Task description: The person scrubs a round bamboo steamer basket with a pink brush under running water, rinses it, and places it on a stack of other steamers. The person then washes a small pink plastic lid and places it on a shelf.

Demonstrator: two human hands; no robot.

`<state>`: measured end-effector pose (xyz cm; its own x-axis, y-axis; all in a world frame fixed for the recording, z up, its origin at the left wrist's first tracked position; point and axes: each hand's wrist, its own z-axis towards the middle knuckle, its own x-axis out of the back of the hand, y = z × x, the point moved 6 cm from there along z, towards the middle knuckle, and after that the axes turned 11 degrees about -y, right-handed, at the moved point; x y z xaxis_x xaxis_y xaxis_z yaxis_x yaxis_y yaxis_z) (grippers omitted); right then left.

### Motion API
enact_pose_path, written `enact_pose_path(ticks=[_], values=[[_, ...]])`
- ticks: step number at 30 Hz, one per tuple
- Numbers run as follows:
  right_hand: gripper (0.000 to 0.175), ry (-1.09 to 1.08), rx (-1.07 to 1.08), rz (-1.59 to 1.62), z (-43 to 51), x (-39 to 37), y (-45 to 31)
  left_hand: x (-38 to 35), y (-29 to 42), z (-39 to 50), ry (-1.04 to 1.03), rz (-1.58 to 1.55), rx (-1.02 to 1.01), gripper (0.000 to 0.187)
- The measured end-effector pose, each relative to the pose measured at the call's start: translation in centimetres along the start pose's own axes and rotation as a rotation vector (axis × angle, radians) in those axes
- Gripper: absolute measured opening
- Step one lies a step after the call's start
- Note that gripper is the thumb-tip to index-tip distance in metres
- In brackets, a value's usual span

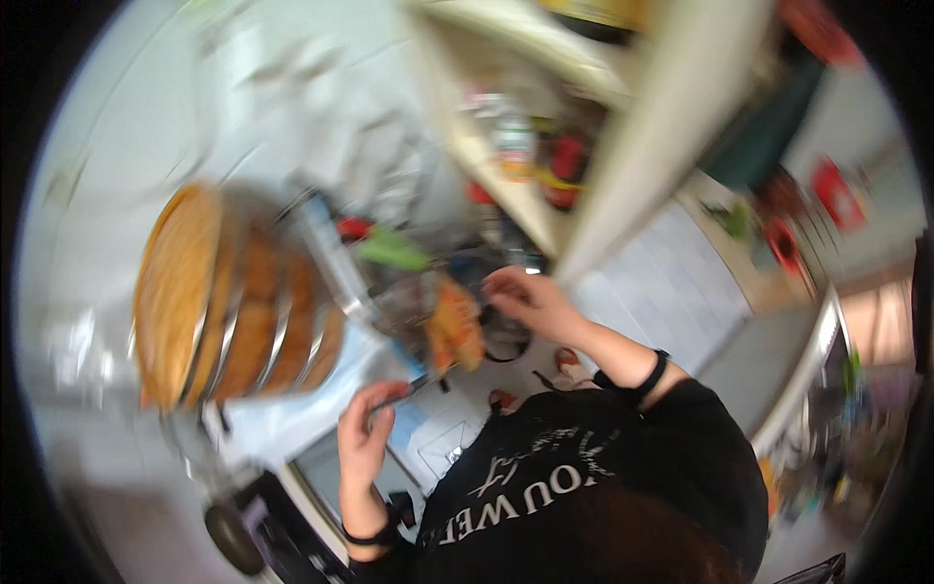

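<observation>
My left hand (368, 420), at the lower middle, has its fingers closed around a thin dark object (416, 385), perhaps a handle; blur hides what it is. My right hand (522, 292) is raised at the centre with fingers curled and apart, and nothing plainly shows in it. Between the hands hangs or stands an orange and yellow packet (454, 325) bearing writing. Just below my right hand is a dark round-rimmed item (506, 336). A green object (394, 248) and a red one (353, 228) lie beyond the packet, both blurred.
A stacked steamer with a woven lid (179, 292) stands at the left. Shelves with a pale frame (503, 201) hold bottles (514, 142) and containers at the top. A dark pan (233, 539) is at the lower left. My feet show on the floor below the centre.
</observation>
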<state>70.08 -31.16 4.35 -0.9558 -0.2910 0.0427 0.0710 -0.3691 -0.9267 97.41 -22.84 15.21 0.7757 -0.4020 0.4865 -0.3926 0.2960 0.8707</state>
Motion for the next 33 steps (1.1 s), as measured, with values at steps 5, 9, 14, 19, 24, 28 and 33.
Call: enact_pose_path(ticks=[5,9,14,19,24,28,33], values=[[0.017,0.284,-0.157,-0.139,-5.3,5.0,-0.2,-2.6,-4.1,6.6,-0.296,-0.143,0.173,0.019],[0.016,0.673,-0.250,-0.271,-13.5,13.8,-2.2,-7.4,-3.2,13.4,-0.388,0.216,0.093,0.023],[0.013,1.007,-0.272,-0.431,-19.7,18.8,-2.5,-15.9,3.4,23.2,-0.516,0.848,-0.343,0.031],[0.015,1.175,-0.540,-0.625,-30.7,24.4,1.0,-35.0,10.4,27.0,-0.835,1.201,-0.785,0.046],[0.017,1.281,-0.650,-0.751,-38.7,25.3,4.8,-48.8,23.6,21.5,-1.277,0.471,-1.230,0.036],[0.018,1.230,-0.945,-0.563,-42.3,25.1,9.3,-51.0,31.1,15.5,-1.477,0.308,-1.691,0.034],[0.016,1.368,-1.116,-0.399,-47.0,24.3,12.6,-53.2,34.5,14.7,-1.281,0.569,-2.283,0.033]])
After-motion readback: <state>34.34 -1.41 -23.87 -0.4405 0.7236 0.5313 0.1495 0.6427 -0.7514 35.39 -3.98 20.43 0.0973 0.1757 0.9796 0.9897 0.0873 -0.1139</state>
